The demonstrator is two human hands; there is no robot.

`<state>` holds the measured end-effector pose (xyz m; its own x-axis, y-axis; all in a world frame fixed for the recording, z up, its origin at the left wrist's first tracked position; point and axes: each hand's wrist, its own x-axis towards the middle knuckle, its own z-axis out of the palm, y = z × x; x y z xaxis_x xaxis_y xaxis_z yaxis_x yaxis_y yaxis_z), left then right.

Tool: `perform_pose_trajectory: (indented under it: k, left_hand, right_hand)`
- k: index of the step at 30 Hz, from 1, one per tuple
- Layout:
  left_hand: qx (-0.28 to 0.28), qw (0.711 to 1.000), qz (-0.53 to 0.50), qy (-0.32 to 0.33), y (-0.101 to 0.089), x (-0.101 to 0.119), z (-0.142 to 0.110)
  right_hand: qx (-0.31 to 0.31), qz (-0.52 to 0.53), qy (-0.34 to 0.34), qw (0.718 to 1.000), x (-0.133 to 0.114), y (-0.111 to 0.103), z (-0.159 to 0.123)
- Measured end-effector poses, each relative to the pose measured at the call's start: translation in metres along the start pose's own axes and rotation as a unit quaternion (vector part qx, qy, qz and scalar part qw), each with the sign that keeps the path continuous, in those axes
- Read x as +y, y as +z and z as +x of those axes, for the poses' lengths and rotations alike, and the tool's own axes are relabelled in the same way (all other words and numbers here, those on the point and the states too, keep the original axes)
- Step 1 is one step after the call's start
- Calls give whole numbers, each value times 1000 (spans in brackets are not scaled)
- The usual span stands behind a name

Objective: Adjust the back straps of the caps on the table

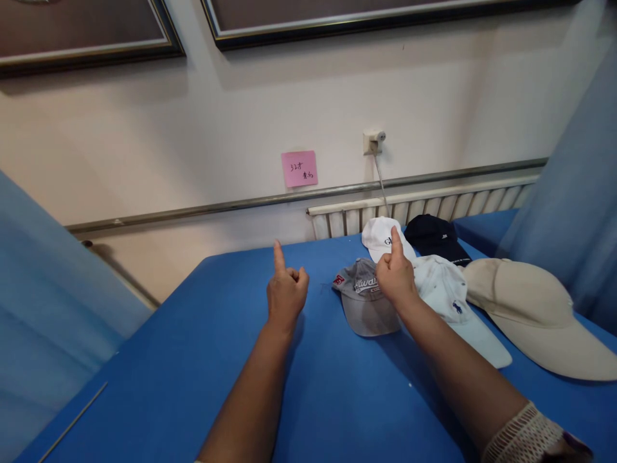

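Observation:
My left hand (285, 290) is raised above the blue surface (202, 373), its index finger pointing up and the other fingers folded in; it holds nothing. In the same pose, my right hand (396, 270) hovers in front of the caps, with no object visible in it. Behind it, partly covered, are a grey cap (369, 312) with white lettering and a white cap (378, 233) with dark letters. Close by on the right lie a pale cap (441, 289) with a small blue emblem, a dark navy cap (430, 233) and a large beige long-brimmed cap (530, 302).
A pink note (299, 168) with handwriting sticks to the wall above a metal rail (231, 207). A plug sits in the wall socket (373, 143) over a white radiator (414, 211). Blue curtains (53, 308) hang at both sides. A thin stick (72, 422) lies at lower left.

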<state>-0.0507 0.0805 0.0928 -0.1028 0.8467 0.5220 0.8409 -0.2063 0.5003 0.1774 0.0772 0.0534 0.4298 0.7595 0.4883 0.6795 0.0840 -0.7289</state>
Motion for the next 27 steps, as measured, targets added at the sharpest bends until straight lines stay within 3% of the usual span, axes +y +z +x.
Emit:
perform_pose_trajectory:
  k: [8,13,17,19,21,24,27]
  left_hand:
    - [-29,999,14,-3,5,-3,0]
    - [-81,995,52,-18,21,-12,1]
    - [-172,984,50,5,51,-32,-10]
    - [-248,968,23,15,65,-46,-24]
    - [-288,956,-20,45,75,-58,-40]
    - [-289,953,-72,58,80,-71,-64]
    - [-277,942,-192,0,79,-76,-77]
  right_hand:
    - [-17,-3,-6,1000,3,4,0]
    - [-123,-51,16,991,-3,11,-6]
    - [-184,-77,-44,979,-11,33,-32]
    - [-207,-110,-94,968,-11,46,-50]
    - [-226,-154,-136,952,-8,57,-65]
    - [-233,-206,-152,938,-3,64,-74]
    - [-232,-230,-139,935,-2,61,-74]
